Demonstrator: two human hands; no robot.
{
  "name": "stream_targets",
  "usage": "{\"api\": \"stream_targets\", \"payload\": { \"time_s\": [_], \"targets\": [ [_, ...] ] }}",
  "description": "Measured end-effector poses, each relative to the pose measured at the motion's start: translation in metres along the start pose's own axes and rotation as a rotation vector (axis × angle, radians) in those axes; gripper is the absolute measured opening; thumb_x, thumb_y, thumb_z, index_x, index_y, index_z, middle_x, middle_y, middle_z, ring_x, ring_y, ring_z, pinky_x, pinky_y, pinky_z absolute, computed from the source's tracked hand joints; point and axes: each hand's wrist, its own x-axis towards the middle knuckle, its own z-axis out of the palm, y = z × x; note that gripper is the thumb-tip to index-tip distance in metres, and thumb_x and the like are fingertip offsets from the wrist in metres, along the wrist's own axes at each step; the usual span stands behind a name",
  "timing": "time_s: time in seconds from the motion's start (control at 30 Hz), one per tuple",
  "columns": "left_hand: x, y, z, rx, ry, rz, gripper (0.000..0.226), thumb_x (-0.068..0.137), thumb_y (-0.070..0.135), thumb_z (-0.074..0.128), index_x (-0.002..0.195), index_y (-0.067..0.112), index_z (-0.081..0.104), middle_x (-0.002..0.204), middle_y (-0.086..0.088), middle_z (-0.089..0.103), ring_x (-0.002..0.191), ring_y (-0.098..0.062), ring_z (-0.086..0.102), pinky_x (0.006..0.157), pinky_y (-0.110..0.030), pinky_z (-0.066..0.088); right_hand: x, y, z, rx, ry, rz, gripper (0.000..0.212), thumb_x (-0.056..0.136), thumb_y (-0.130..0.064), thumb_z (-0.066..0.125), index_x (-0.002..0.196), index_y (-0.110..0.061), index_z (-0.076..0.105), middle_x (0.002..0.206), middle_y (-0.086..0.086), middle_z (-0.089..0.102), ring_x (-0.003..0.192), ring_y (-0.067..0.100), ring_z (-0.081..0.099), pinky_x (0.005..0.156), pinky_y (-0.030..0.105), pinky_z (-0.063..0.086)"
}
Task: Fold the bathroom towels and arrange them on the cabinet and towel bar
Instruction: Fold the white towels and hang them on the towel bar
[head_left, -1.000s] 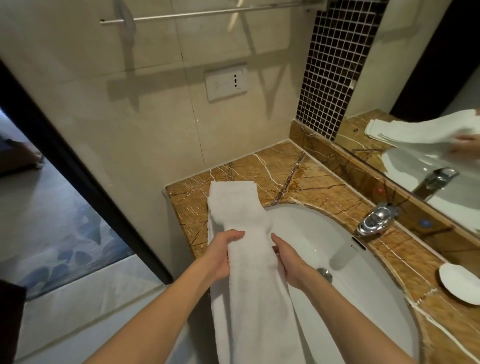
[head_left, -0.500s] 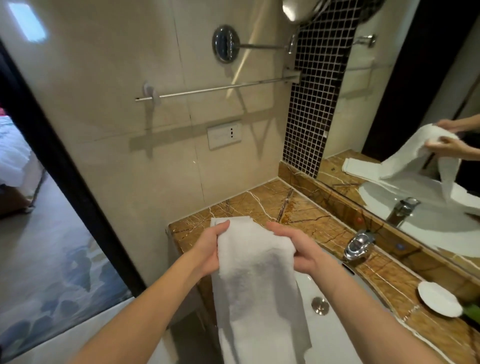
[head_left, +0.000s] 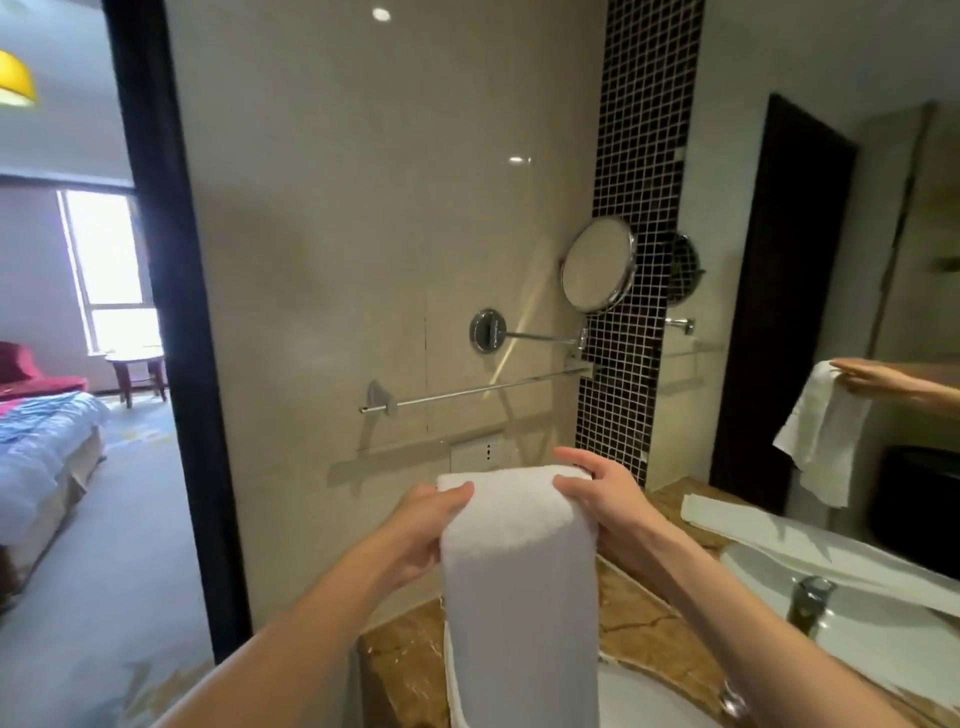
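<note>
Towel (head_left: 519, 566) is folded into a long strip and I've got it up in front of me, my left hand (head_left: 421, 530) and right hand (head_left: 597, 499) each pinching a side near the top fold, just below the towel bar (head_left: 483, 389), its tail hanging down over the marble counter (head_left: 405, 654).

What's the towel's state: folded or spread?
Folded: the towel hangs as a narrow strip, doubled over at its top edge between the left hand and right hand.
</note>
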Motion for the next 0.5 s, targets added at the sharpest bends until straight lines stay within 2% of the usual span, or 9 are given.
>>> {"api": "stream_targets", "payload": {
  "time_s": [0.1, 0.2, 0.3, 0.37, 0.5],
  "targets": [
    [-0.013, 0.039, -0.009, 0.053, -0.003, 0.072, 0.022, 0.093, 0.018, 0.059, 0.107, 0.003, 0.066, 0.093, -0.010, 0.074, 0.078, -0.020, 0.070, 0.062, -0.028, 0.054, -0.002, -0.038, 0.011, -0.024, 0.044, -0.067, 0.040, 0.083, -0.005, 0.065, 0.121, -0.016, 0.063, 0.116, 0.008, 0.065, 0.093, 0.018, 0.069, 0.083, 0.036, 0.058],
    [-0.026, 0.076, -0.014, 0.105, 0.026, 0.143, 0.022, 0.096, 0.017, 0.055, 0.110, 0.002, 0.063, 0.094, -0.010, 0.071, 0.077, -0.021, 0.067, 0.063, -0.030, 0.054, -0.003, -0.073, 0.023, -0.027, 0.075, -0.070, 0.037, 0.082, 0.000, 0.064, 0.116, -0.013, 0.065, 0.111, 0.013, 0.067, 0.095, 0.026, 0.068, 0.087, 0.046, 0.056],
    [-0.035, 0.106, -0.016, 0.153, 0.129, 0.199, 0.015, 0.096, 0.016, 0.054, 0.099, 0.002, 0.059, 0.079, -0.007, 0.065, 0.064, -0.017, 0.062, 0.055, -0.026, 0.051, 0.000, -0.102, 0.034, -0.058, 0.102, -0.072, 0.037, 0.085, 0.003, 0.060, 0.120, -0.008, 0.063, 0.111, 0.014, 0.065, 0.098, 0.028, 0.065, 0.092, 0.048, 0.053],
    [-0.038, 0.122, -0.017, 0.176, 0.141, 0.213, 0.014, 0.096, 0.016, 0.055, 0.096, 0.002, 0.057, 0.075, -0.006, 0.062, 0.062, -0.016, 0.060, 0.055, -0.026, 0.051, 0.003, -0.116, 0.040, -0.053, 0.131, -0.078, 0.038, 0.086, 0.003, 0.059, 0.124, -0.005, 0.060, 0.113, 0.016, 0.064, 0.096, 0.027, 0.064, 0.092, 0.049, 0.053],
    [-0.038, 0.141, -0.023, 0.222, 0.105, 0.230, 0.024, 0.095, 0.021, 0.056, 0.107, 0.000, 0.059, 0.081, -0.007, 0.063, 0.068, -0.017, 0.060, 0.061, -0.028, 0.051, 0.007, -0.134, 0.048, -0.025, 0.154, -0.089, 0.037, 0.087, 0.003, 0.059, 0.124, -0.003, 0.061, 0.112, 0.021, 0.065, 0.087, 0.027, 0.060, 0.093, 0.058, 0.047]
  ]
}}
